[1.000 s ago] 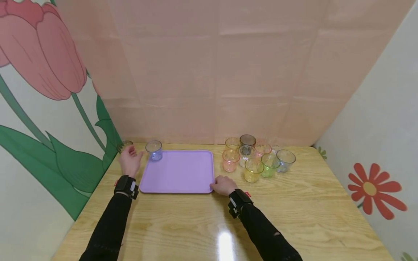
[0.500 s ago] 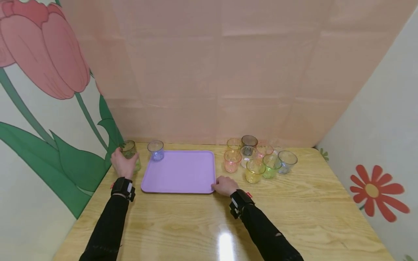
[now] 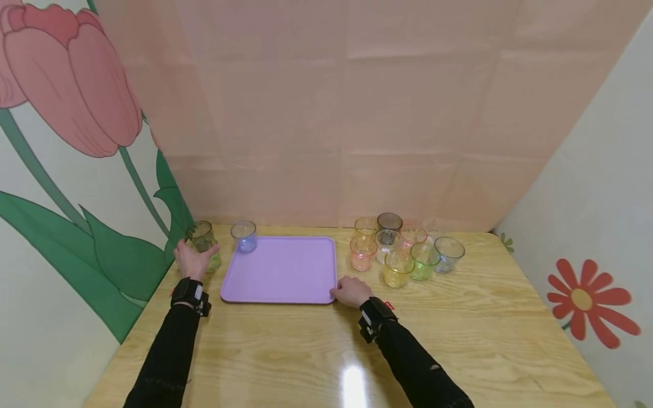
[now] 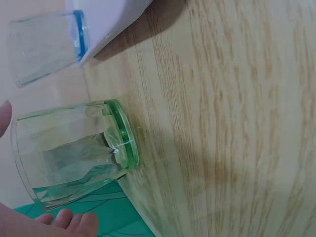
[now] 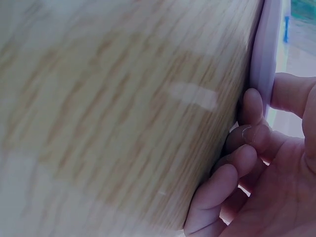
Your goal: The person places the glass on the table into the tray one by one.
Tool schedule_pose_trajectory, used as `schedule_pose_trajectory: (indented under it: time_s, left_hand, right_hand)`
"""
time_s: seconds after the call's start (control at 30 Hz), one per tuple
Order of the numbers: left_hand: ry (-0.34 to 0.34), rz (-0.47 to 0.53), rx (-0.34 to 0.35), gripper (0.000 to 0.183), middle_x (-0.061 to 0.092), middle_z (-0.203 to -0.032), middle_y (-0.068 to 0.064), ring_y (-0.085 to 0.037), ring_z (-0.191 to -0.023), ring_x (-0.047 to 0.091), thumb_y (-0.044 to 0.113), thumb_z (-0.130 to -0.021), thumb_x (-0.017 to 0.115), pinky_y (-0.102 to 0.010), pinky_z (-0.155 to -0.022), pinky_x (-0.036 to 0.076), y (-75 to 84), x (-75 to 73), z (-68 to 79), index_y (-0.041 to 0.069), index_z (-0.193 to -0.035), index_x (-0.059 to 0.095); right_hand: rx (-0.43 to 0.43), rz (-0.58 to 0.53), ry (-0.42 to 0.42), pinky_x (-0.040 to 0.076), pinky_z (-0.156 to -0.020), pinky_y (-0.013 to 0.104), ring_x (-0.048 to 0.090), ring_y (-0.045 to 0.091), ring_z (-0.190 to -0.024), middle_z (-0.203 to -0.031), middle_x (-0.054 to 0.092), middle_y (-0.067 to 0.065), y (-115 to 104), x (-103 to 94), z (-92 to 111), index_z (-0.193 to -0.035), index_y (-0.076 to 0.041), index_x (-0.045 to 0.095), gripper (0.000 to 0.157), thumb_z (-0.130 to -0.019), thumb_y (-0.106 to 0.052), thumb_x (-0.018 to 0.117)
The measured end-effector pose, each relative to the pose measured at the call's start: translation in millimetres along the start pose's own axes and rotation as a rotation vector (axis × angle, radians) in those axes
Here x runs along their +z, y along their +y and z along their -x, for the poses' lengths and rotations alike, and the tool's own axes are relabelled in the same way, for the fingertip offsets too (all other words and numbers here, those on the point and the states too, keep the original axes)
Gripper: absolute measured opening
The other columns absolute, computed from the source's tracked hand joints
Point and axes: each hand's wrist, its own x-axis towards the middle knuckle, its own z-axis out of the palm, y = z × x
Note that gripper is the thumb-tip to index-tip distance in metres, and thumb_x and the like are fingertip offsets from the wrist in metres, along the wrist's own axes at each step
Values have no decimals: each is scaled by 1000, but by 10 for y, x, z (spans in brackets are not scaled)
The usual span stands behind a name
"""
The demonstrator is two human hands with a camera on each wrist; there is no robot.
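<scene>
Left hand (image 3: 191,261) gapes around green glass (image 4: 74,150); right hand (image 3: 352,291) pinches tray (image 3: 285,275) bearing blue glass (image 3: 245,241).

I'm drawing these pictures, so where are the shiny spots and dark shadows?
Head view: white glare on the table, between the black sleeves; left wrist view: dark shadow beside the tray; right wrist view: pale shine on the table near the right hand.

no readable text, no legible brands, numbers or signs
</scene>
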Motion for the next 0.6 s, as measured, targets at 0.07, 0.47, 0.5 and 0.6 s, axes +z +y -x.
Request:
schedule_pose_trajectory:
  time_s: [0.07, 0.47, 0.5, 0.6]
  left_hand:
    - [-17, 10, -12, 104, 26, -163, -40, -54, -154, 27, 26, -89, 83, -62, -127, 25, -7, 6, -19, -11, -162, 19]
    - [-86, 89, 1, 102, 34, -162, -38, -50, -155, 32, 17, -86, 85, -56, -129, 25, -74, 110, -127, -11, -161, 22]
    - [-92, 99, -3, 101, 34, -163, -37, -50, -155, 32, 15, -86, 85, -56, -129, 25, -84, 111, -125, -11, -161, 22]
    - [-107, 131, -28, 101, 33, -164, -36, -49, -155, 32, 12, -87, 83, -56, -129, 25, -104, 99, -102, -9, -162, 19]
  right_hand:
    - [-12, 1, -3, 38, -61, 33, 53, 20, -65, -68, 56, 1, 89, 66, -92, -76, -14, 67, 32, -97, -39, 65]
    - [31, -19, -23, 36, -59, 32, 54, 18, -63, -66, 57, -1, 232, 187, -264, -76, -17, 70, 32, -95, -43, 67]
    - [28, -19, -23, 36, -59, 33, 55, 19, -63, -66, 57, 0, 221, 184, -256, -76, -17, 71, 32, -96, -42, 67]
    - [23, -15, -33, 37, -59, 32, 55, 18, -64, -67, 57, -1, 199, 164, -230, -78, -17, 71, 32, -96, -42, 65]
